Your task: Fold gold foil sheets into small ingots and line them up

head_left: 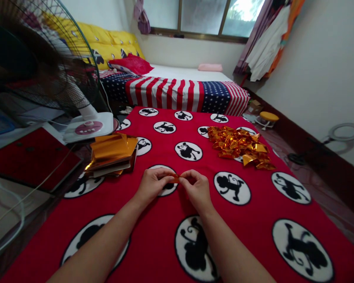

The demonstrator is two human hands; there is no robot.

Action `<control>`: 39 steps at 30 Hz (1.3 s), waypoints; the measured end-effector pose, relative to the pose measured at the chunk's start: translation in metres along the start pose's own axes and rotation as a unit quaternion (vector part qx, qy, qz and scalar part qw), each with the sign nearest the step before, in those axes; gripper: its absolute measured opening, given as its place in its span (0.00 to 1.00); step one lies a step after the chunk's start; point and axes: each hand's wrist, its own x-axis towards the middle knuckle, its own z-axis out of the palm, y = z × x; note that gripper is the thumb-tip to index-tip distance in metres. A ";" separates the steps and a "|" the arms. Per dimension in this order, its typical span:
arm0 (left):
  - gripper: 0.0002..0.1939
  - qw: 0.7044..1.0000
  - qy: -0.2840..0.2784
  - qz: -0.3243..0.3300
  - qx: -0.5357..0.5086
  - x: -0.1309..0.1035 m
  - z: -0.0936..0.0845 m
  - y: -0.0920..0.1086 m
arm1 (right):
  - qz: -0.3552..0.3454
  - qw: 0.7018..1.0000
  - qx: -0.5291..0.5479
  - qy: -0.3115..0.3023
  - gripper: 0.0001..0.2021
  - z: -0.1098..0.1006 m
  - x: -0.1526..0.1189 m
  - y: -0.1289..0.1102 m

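Between my two hands is a small piece of orange-gold foil paper, pinched at both ends above the red cloth. My left hand grips its left end between thumb and fingers. Its right end is in the pinch of my right hand. Most of the piece is hidden by my fingertips, so its exact shape is unclear. A stack of flat gold foil sheets lies to the left of my hands. Over to the right sits a heap of folded gold foil pieces.
A red cloth with monkey circles covers the surface under my hands. An electric fan and a red box stand on the left. Behind are a bed with striped fabric and a window. A yellow stool is at right.
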 end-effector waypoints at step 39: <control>0.14 0.994 0.091 0.002 -0.066 -0.003 0.001 0.003 | -0.108 0.994 -0.013 -0.031 0.16 0.004 -0.010 -0.018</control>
